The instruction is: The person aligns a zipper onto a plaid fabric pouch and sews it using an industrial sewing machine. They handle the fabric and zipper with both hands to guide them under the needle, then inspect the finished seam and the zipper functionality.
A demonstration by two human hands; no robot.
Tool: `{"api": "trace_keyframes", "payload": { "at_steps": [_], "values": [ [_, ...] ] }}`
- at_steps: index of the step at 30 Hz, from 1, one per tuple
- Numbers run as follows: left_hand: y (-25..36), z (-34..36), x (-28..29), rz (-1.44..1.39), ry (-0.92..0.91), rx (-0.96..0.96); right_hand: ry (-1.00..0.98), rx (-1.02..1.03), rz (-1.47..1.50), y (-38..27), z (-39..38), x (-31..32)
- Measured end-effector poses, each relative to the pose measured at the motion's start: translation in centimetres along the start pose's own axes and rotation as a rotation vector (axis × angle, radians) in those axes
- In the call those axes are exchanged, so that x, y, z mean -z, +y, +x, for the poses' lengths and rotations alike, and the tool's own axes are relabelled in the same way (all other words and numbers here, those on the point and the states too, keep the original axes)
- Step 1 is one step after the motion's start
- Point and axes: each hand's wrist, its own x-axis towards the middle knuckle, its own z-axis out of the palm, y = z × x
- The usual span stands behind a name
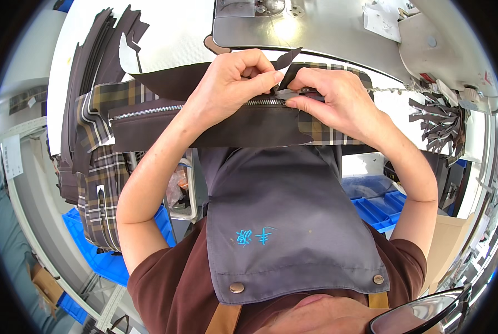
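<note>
My left hand (232,83) has curled fingers pinched at a dark fabric piece (171,80), where a white edge shows near its raised tip. My right hand (335,103), opposite it, is closed on the end of a silver zipper (149,109), its thumb along the tape; a small dark part between its fingers is too small to name. The zipper runs along a long dark brown strip (204,133). Plaid fabric (104,92) lies under and around these pieces, showing at both sides. Exactly what my left fingertips grip is partly hidden.
Dark cut strips (96,44) lie stacked at the left. A steel sewing machine bed (316,33) stands behind the work, its housing (438,39) at the right. Bundled zipper tapes (435,125) lie at the right edge. Blue trays (380,209) and hanging plaid pieces (101,206) sit lower down.
</note>
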Motion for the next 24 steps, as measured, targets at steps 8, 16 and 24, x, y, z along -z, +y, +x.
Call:
{"api": "trace_keyframes", "payload": {
  "at_steps": [8,16,24],
  "values": [
    [-0.33,-0.02,0.19,-0.099,-0.021,-0.010,-0.025,-0.020,-0.154,-1.03,0.44,-0.07],
    [-0.50,-0.18,0.72,-0.357,0.033,-0.018,0.020,-0.011,-0.141,-0.75,0.13,-0.50],
    [-0.25,-0.14,0.64,-0.298,0.023,-0.010,0.051,-0.043,-0.006,-0.67,0.00,-0.57]
  ]
}}
